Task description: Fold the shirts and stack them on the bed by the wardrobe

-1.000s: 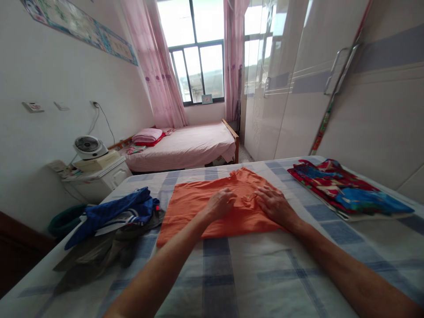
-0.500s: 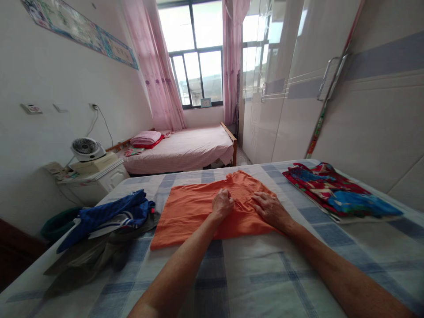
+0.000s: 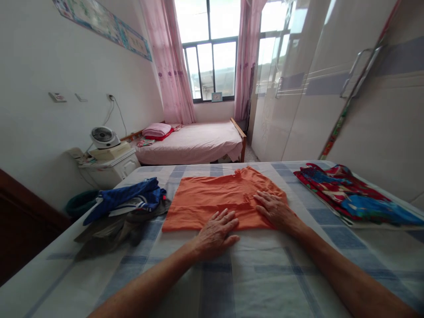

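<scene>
An orange garment (image 3: 212, 196) lies spread flat on the blue-and-white checked bed cover (image 3: 251, 274). My left hand (image 3: 217, 232) rests flat with fingers apart on the garment's near edge, partly on the cover. My right hand (image 3: 274, 208) lies palm down with fingers spread on the garment's right part. Neither hand grips anything.
A heap of blue and grey clothes (image 3: 126, 207) lies to the left of the garment. A red and blue patterned cloth (image 3: 351, 196) lies at the right. Beyond stand a pink bed (image 3: 195, 143), a white nightstand with a small fan (image 3: 104, 137), and wardrobe doors (image 3: 331, 88).
My left hand has slid from the garment's middle back toward me to its near edge and opened flat. My right hand stayed in place. The view shifted slightly.
</scene>
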Tool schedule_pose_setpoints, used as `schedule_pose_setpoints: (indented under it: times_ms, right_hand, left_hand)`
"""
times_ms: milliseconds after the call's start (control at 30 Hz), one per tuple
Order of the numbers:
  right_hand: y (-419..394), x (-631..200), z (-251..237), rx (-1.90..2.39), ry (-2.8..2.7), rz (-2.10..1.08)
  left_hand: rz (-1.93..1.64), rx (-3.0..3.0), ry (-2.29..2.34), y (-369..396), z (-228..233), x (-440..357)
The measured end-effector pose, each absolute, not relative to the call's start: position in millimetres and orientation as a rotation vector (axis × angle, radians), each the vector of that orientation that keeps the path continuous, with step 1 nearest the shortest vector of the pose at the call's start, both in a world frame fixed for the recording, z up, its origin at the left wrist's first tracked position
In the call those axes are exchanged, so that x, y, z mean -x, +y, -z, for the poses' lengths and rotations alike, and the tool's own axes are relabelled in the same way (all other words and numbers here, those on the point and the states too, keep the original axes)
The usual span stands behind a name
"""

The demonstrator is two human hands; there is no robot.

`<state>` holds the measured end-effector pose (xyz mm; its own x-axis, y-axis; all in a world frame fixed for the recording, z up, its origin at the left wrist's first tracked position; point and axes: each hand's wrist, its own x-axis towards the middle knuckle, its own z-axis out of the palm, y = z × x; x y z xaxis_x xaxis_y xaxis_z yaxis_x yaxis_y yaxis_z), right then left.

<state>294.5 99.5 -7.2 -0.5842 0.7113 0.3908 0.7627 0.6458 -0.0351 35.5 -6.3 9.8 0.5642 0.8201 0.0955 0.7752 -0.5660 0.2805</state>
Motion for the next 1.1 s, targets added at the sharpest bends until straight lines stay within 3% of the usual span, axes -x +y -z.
schedule_pose_setpoints:
  times_ms: [200, 500, 933, 1100]
  right_hand:
    - [92, -288, 2, 1.131, -2.586, 0.067]
    - [95, -289, 6, 1.195, -2.615, -0.027]
    - [93, -288, 9, 1.212, -2.574, -0.055]
    - [114, -295, -16, 1.179, -2.596, -0.281]
  left_hand:
    - [-0.397, -2.535, 1.521, -11, -4, -4]
    - [-0.386, -2.263, 2.217, 8, 5, 52]
    - [-0.367, -2.248, 2.279, 9, 2, 51]
    - [-0.367, -2.214, 2.192, 39, -26, 73]
